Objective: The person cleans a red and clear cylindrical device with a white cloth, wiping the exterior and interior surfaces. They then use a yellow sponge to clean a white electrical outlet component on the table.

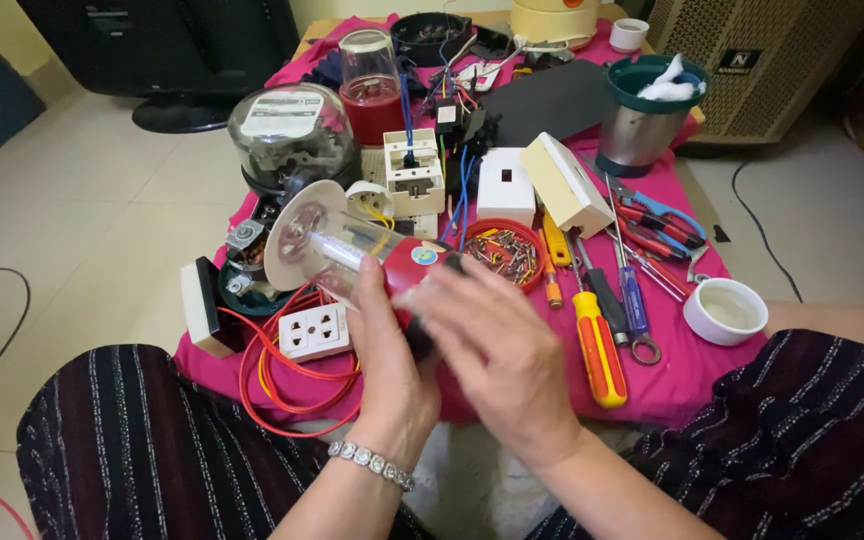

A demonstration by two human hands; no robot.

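My left hand grips a blender jar with a clear plastic cup and a red base, lying on its side with the open mouth pointing left. My right hand is blurred and closes over the jar's red base end. Both hands hover above the pink cloth on a low table. A red bowl of small screws and parts lies just behind my right hand. A white socket block with orange wire sits left of my left hand.
Screwdrivers, pliers and a wrench lie at right beside a white cup. Behind stand white switch boxes, a glass-domed electric meter, another red-based jar and a steel grinder cup. My striped-trousered knees frame the table.
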